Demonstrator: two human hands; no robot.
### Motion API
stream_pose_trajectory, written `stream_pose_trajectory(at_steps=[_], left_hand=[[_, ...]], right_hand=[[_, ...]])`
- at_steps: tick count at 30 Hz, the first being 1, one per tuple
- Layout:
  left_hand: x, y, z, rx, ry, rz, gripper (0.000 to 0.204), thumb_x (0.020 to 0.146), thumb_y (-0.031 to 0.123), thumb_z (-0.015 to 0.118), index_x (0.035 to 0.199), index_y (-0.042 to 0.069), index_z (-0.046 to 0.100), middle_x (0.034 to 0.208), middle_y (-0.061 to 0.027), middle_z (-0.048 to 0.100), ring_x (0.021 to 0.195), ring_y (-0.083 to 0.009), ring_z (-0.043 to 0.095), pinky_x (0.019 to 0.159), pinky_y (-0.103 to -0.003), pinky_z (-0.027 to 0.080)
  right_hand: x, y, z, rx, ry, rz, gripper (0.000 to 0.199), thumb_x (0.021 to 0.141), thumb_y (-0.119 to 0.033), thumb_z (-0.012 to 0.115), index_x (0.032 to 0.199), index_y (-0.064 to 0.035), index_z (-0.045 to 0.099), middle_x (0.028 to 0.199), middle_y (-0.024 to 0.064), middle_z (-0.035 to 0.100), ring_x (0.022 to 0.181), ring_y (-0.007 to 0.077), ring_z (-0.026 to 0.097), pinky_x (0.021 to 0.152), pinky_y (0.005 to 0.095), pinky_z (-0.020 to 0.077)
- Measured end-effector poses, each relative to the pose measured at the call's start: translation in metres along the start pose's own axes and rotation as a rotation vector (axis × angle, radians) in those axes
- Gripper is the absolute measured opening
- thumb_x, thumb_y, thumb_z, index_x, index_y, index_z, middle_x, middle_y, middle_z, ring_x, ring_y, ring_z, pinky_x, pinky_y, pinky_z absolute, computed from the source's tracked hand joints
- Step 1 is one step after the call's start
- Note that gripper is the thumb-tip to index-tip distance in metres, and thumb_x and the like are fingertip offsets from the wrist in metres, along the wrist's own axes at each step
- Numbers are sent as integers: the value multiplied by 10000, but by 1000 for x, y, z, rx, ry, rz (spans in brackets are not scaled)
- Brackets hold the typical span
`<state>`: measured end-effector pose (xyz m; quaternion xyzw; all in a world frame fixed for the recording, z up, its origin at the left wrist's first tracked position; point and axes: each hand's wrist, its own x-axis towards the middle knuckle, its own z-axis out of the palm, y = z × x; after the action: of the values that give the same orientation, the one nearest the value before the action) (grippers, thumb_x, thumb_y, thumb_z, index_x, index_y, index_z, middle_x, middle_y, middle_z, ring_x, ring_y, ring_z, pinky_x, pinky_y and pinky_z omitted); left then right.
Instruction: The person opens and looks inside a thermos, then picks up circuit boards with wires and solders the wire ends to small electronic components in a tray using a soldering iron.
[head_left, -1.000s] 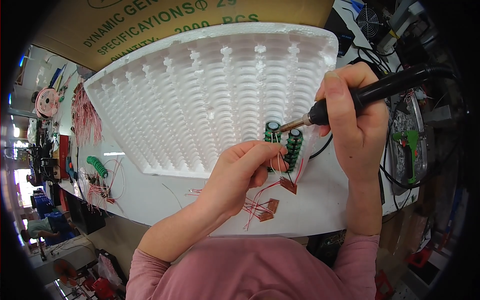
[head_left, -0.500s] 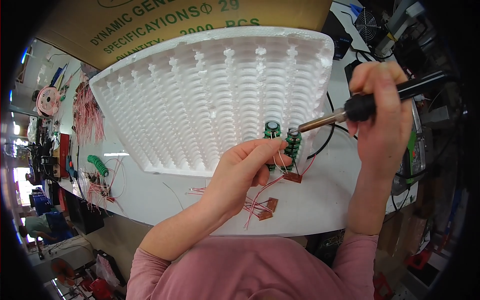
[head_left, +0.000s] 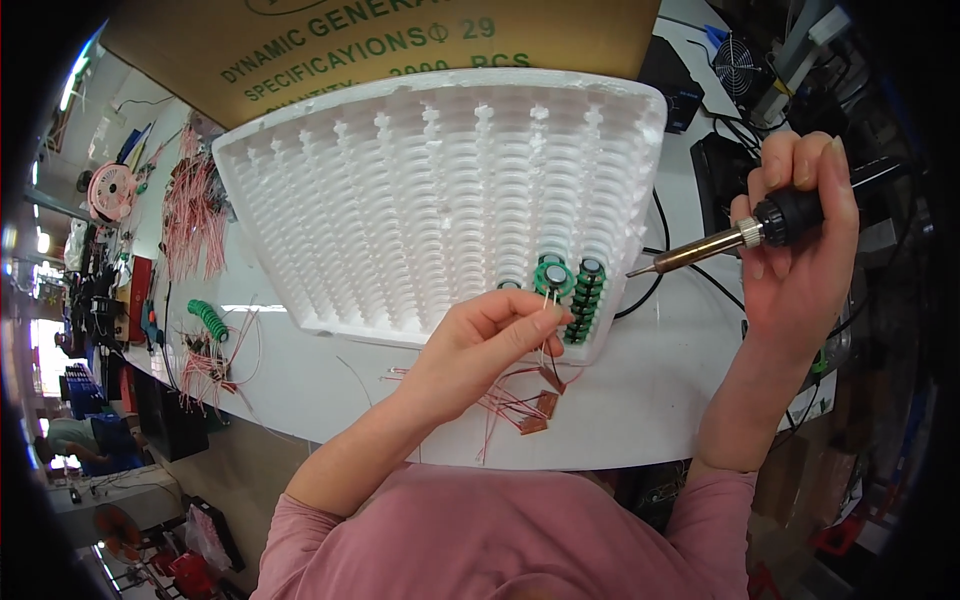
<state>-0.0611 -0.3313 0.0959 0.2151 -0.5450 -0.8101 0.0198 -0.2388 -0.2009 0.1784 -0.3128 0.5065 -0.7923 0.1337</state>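
Observation:
My left hand point(head_left: 500, 335) is closed in a pinch on thin wires below a round green coil point(head_left: 553, 278) with a silvery centre. The coil sits upright just past my fingertips, over the near edge of a white foam tray point(head_left: 440, 200). A small brown board point(head_left: 551, 379) on dark and red wires hangs under the fingers. In my right hand point(head_left: 805, 225) is a soldering iron point(head_left: 715, 245), gripped by its black handle. Its tip points left, apart from the coil and beside a column of green coils point(head_left: 587, 305) seated in the tray.
Brown boards with red wires point(head_left: 537, 415) lie on the white table near me. Farther left are a stack of green coils point(head_left: 208, 320), red wire bundles point(head_left: 196, 215) and a pink fan point(head_left: 112, 190). A cardboard box point(head_left: 400, 45) stands behind the tray. Black cables point(head_left: 700, 275) run at right.
My right hand has drawn the soldering iron right, away from the column of coils. The left hand has lifted a coil by its wires, and its brown board has shifted left.

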Motion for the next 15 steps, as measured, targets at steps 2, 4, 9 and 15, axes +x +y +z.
stream_pose_trajectory(at_steps=[2, 4, 9, 15], left_hand=[[-8, 5, -3, 33, -36, 14, 214, 897, 201, 524, 984, 19, 595, 772, -21, 593, 765, -64, 542, 710, -203, 420], [-19, 7, -7, 26, -29, 70, 201, 892, 176, 535, 985, 6, 589, 807, -34, 597, 774, -84, 548, 713, -221, 438], [-58, 16, -21, 44, 13, 89, 233, 905, 163, 514, 1043, -18, 564, 868, -28, 566, 762, -72, 523, 672, -228, 462], [-97, 18, -30, 69, 55, 165, 240, 911, 148, 495, 1069, -25, 544, 828, -24, 544, 747, -77, 518, 591, -226, 475]], right_hand=[[1, -4, 1, 9, -42, 17, 248, 935, -247, 367, 735, -102, 334, 716, 14, 368, 489, 38, 253, 410, 160, 266], [-1, -3, 4, 78, -41, 27, 248, 941, -244, 359, 741, -100, 341, 715, 7, 372, 466, 31, 247, 412, 165, 257], [-9, -6, 11, 54, -61, 9, 253, 905, -276, 408, 737, -96, 353, 713, 25, 409, 514, 40, 363, 391, 155, 312], [-22, -13, 22, 63, -82, -8, 241, 909, -259, 394, 740, -95, 343, 732, 22, 389, 570, 42, 329, 407, 155, 291]])
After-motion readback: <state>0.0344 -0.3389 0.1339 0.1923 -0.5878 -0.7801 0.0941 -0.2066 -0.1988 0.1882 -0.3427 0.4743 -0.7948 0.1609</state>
